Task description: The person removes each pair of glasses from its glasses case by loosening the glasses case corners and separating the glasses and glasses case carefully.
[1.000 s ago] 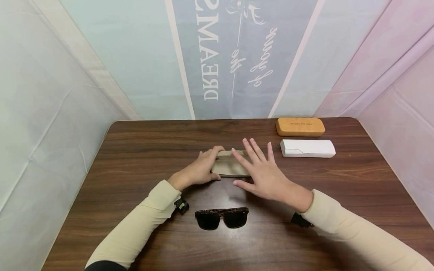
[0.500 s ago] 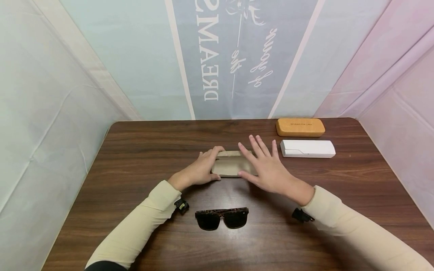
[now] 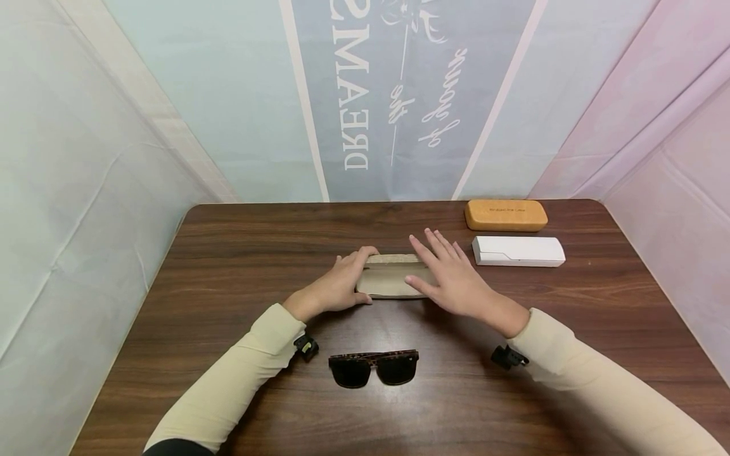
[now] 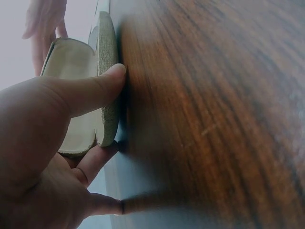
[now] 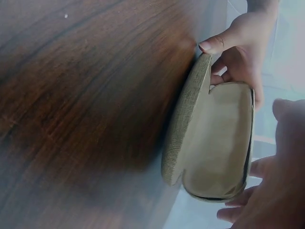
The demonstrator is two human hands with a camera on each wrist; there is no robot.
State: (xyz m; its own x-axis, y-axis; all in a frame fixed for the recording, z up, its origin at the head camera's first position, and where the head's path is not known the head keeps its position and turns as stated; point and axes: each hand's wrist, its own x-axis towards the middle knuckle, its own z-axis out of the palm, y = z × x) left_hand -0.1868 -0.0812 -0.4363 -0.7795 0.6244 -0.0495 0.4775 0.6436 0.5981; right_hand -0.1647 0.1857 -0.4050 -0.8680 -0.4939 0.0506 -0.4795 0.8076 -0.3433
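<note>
A beige fabric-covered glasses case (image 3: 389,282) rests on the table with its lid raised, its pale lining bare in the right wrist view. My left hand (image 3: 335,283) grips the case's left end, thumb along the front edge and fingers round the back. Over the right end, my right hand (image 3: 456,282) is spread, its fingers straight; in the right wrist view its fingertips (image 5: 245,198) are right at the rim of the raised lid. Folded sunglasses (image 3: 373,369) with dark lenses and a tortoiseshell frame lie nearer to me.
Toward the back right of the brown wooden table (image 3: 245,240) lie a tan-orange case (image 3: 505,215) and, just in front of it, a white case (image 3: 518,251). Cloth backdrops (image 3: 245,114) hang close along the table's rear edge and sides.
My right hand has shifted right along the case, its thumb moving up from the front edge, so more of the lining shows. My left hand and the sunglasses stay put.
</note>
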